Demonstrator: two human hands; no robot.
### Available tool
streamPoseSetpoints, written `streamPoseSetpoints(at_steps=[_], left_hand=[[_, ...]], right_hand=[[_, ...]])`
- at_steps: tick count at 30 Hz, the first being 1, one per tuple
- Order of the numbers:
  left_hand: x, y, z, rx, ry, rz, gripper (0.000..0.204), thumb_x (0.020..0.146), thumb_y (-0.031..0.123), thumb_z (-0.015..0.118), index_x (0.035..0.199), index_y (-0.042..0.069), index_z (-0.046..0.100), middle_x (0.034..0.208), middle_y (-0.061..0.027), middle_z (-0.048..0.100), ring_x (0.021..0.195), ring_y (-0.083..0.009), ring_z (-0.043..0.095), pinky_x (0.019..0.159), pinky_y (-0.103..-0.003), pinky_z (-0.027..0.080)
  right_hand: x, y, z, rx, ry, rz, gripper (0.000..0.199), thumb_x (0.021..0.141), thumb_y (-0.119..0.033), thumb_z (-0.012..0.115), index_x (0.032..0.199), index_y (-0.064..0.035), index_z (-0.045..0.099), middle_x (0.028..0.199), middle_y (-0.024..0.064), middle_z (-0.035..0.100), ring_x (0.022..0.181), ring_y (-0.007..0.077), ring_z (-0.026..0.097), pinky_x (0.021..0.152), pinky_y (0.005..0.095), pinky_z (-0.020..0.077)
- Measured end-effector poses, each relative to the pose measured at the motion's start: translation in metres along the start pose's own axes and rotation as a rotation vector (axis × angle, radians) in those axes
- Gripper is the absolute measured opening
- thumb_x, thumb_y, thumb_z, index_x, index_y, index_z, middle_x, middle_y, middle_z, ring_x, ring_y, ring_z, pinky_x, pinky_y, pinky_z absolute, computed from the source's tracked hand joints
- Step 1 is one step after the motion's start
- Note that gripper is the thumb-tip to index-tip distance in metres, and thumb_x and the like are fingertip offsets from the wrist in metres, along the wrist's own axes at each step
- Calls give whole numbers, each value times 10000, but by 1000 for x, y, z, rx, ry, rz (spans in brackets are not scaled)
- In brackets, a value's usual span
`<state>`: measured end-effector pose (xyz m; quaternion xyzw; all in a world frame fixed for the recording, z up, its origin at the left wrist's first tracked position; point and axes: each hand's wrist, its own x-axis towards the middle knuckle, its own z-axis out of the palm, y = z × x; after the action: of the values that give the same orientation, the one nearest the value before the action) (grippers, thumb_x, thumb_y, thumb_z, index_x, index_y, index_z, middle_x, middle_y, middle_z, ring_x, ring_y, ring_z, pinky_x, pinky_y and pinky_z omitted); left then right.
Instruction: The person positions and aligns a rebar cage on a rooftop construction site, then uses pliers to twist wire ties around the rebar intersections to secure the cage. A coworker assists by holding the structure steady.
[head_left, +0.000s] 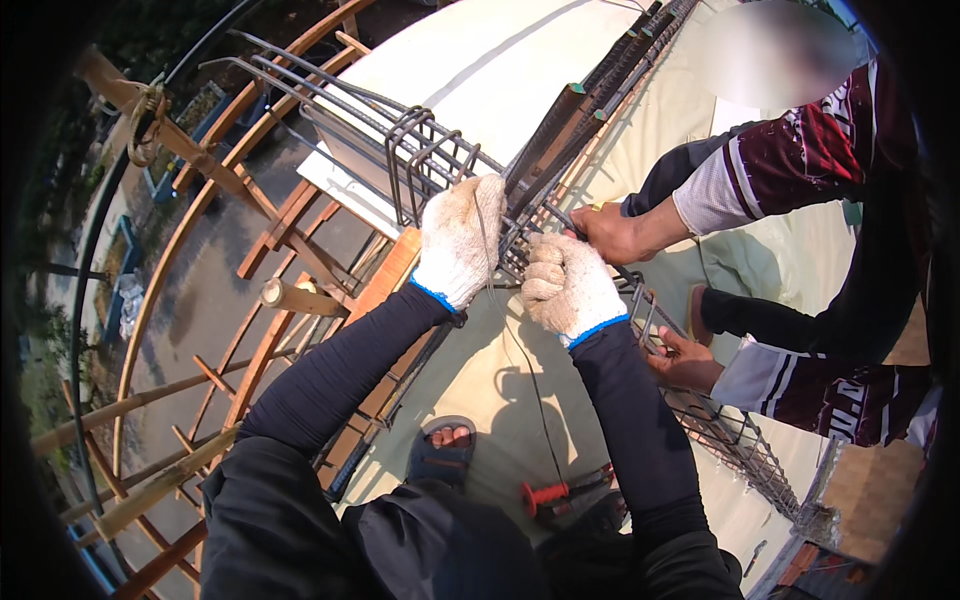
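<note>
Keeping the crossing bars pressed together while handling the thin dark wire point(541, 402) would probably serve this step best: a snug, evenly drawn turn should grip the steel better than a slack one, and the loose length is best kept clear of bar ends and feet.

At far left, brown wooden and bamboo scaffold poles point(150, 292) cross above grey ground. Next comes the grey steel bar cage with dark rectangular stirrups point(408, 150), lying just beyond the left hand point(459, 243) and running up and to its left. That hand, in a cream knitted glove with a blue cuff, curls against the cage's near end; its fingertips are hidden, so I cannot tell how far it is closed or what it grips. The wire passes along its inner side, then hangs between the forearms towards the red-handled tool point(548, 494) on the pale sheeting point(470, 375).

The crowded bar joint lies between the two gloved hands. The right hand point(572, 287), gloved alike, is folded into a fist just beside it; whether anything is inside cannot be told.

Further right, a co-worker's bare upper hand point(618, 232) reaches the joint, while their lower hand point(688, 362) is beside the dark lattice-like steel cage point(737, 450), which slopes down to the right.
</note>
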<state>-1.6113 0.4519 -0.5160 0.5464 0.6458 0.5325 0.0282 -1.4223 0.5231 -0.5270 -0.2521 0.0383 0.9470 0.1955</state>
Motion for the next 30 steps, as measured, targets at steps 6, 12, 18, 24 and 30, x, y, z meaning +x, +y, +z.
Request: streamPoseSetpoints(at_steps=[6, 12, 18, 24, 30], left_hand=[[-32, 51, -22, -175, -156, 133, 144, 1004, 128, 674, 930, 27, 745, 802, -178, 683, 765, -396, 667, 744, -469, 524], [-110, 44, 76, -336, -394, -28, 353, 1021, 339, 658, 1264, 84, 679, 1215, -126, 680, 1136, -314, 651, 1014, -482, 527], [-42, 101, -29, -81, -727, 150, 330, 901, 236, 728, 1158, 32, 692, 863, -198, 726, 838, -399, 755, 786, -506, 595], [9, 61, -77, 127, -423, -29, 591, 828, 227, 882, 1383, 122, 706, 1065, -134, 766, 967, -326, 743, 927, -453, 570], [31, 18, -33, 32, -508, 107, 225, 957, 279, 789, 1053, 78, 822, 982, -116, 794, 964, -304, 766, 913, -428, 586]], right_hand=[[21, -45, 22, -1664, -25, -268, 145, 1078, -170, 566, 1029, -85, 673, 839, 37, 657, 717, 205, 658, 652, 376, 542], [36, -29, 74, -3332, -182, -626, 170, 952, -191, 693, 930, -52, 788, 885, 208, 764, 878, 403, 768, 744, 442, 608], [-38, -19, 77, -2026, 415, -535, 492, 1073, -409, 620, 969, 40, 793, 847, 195, 768, 770, 289, 743, 721, 430, 547], [-64, 8, 49, -1268, 497, 2, 425, 1121, -431, 595, 1115, -40, 761, 788, 57, 723, 590, 121, 611, 491, 311, 441], [-49, 25, 29, -548, 176, -312, 279, 1154, -319, 554, 1176, -63, 661, 627, -82, 412, 465, 60, 394, 420, 249, 287]])
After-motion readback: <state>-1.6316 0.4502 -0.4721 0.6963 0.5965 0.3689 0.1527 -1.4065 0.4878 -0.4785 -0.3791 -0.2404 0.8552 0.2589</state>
